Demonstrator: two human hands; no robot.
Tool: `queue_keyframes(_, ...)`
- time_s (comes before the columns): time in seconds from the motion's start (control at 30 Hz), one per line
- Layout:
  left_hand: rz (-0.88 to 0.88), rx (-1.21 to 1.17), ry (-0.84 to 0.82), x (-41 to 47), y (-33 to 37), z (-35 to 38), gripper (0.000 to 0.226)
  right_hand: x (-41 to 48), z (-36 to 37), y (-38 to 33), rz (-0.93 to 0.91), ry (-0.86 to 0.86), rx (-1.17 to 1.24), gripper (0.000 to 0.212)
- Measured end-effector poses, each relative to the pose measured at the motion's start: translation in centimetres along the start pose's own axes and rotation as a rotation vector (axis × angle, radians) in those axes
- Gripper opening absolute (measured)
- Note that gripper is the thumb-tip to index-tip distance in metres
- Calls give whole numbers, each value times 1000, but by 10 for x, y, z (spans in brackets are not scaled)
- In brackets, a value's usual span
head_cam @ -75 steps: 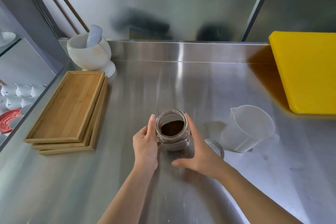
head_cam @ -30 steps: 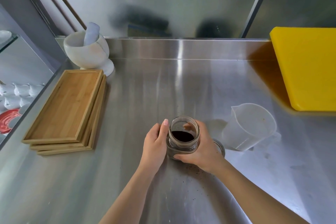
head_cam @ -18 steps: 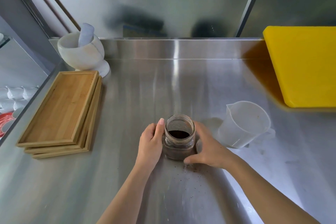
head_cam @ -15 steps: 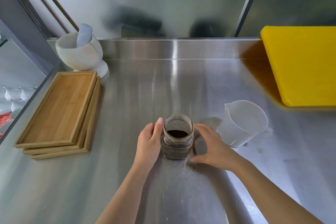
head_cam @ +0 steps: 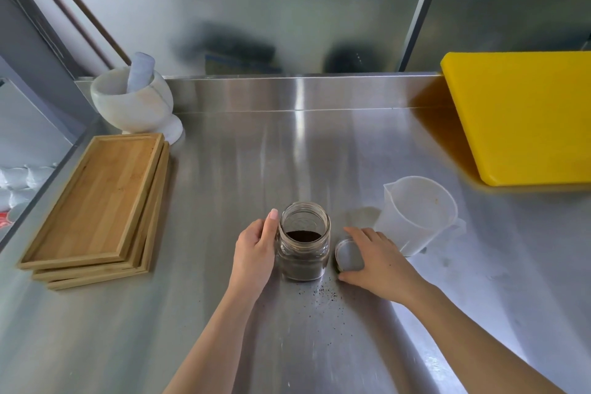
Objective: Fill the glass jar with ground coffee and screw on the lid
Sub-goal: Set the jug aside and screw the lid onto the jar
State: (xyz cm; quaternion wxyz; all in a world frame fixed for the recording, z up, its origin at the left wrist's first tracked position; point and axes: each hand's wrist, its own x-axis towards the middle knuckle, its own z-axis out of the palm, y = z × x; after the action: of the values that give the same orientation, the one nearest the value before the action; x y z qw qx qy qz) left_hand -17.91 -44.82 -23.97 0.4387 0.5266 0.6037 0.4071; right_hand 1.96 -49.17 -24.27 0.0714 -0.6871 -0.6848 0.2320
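- Jar [head_cam: 303,241] is stood upright on the steel counter [head_cam: 319,153], near its front, lid off, mouth open.
- Ground coffee [head_cam: 303,235] is seen inside, filling the lower part; the neck is left clear.
- Left hand [head_cam: 254,253] is wrapped round the jar's left side, thumb laid up against the rim, fingers curled behind the glass.
- Lid [head_cam: 349,255] is found just right of the jar, apart from it, at the counter surface.
- Right hand [head_cam: 379,261] is cupped over the lid, fingers spread across its far edge and thumb tucked at its near edge; whether the lid is lifted off the counter cannot be told.
- Loose grains [head_cam: 323,293] are scattered on the counter in front of the jar.
- Plastic jug [head_cam: 415,214] is set just beyond the right hand, looking empty.
- Yellow board [head_cam: 524,118] is laid at far right.
- Wooden trays [head_cam: 96,201] are stacked at left, well apart from the jar.
- Mortar [head_cam: 134,104] with pestle [head_cam: 139,72] is stood behind the trays.
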Motion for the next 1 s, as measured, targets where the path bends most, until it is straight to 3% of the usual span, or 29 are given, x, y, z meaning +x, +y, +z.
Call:
queue_keyframes(0.17,-4,20,-4,1,1,0,45,1,-31,-9,-38,54,244,74)
queue_keyframes(0.43,-11,9,-14,1,1,-1,44,2,-76,-39,-69,278,246,49)
queue_keyframes(0.57,-31,-3,-25,2,-3,0,45,2,-84,-52,-132,414,507,50)
queue_keyframes(0.77,-21,-4,-33,4,-6,0,45,1,-69,-67,-147,331,617,48)
queue_keyframes(1.0,-29,-13,-62,10,-18,1,69,-2,-54,-65,-228,187,435,41)
